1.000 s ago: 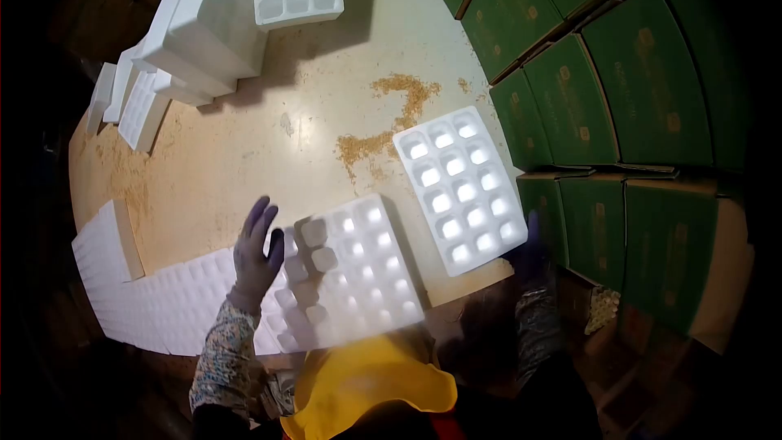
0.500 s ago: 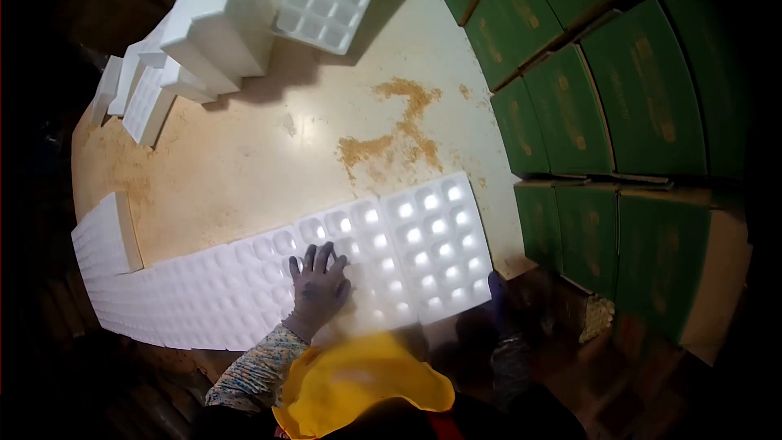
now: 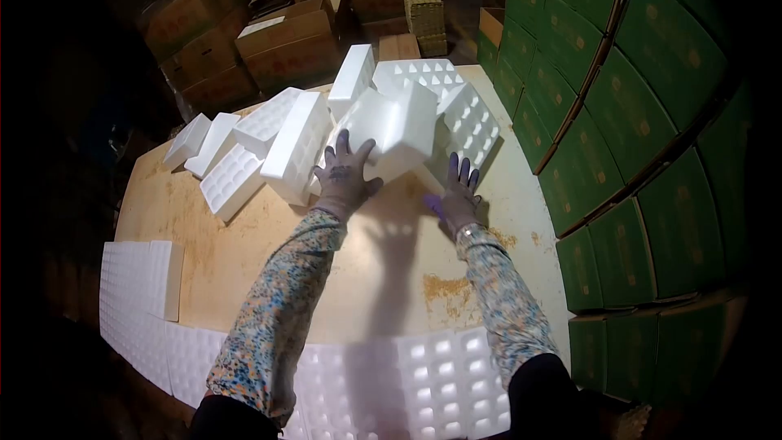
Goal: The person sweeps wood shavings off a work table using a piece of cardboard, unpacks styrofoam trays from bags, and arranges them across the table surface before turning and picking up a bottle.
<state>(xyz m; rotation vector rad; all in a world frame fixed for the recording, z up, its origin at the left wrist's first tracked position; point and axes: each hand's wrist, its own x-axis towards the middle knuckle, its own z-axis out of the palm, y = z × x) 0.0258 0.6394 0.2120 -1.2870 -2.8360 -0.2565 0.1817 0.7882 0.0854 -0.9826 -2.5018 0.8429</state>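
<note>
Both my hands wear grey-purple gloves and reach forward over the table. My left hand [image 3: 345, 179], fingers spread, is at the front of a tilted white foam tray [image 3: 411, 126] in a loose heap; whether it touches the tray I cannot tell. My right hand [image 3: 458, 198] has its fingers apart, just in front of a foam tray with pockets [image 3: 471, 126] that leans at the heap's right. Left of my left hand another foam tray [image 3: 295, 147] stands on its side. Neither hand grips anything that I can see.
A row of pocketed foam trays [image 3: 444, 383] lines the near table edge, with more trays [image 3: 130, 285] at the left. Green cartons [image 3: 607, 110] are stacked along the right side. Brown cardboard boxes [image 3: 293, 45] stand beyond the wooden table [image 3: 228, 261], which bears brown smudges.
My view has lifted toward the far side of the table. My left hand has left the near row of trays, and both hands now reach forward to the heap of loose trays.
</note>
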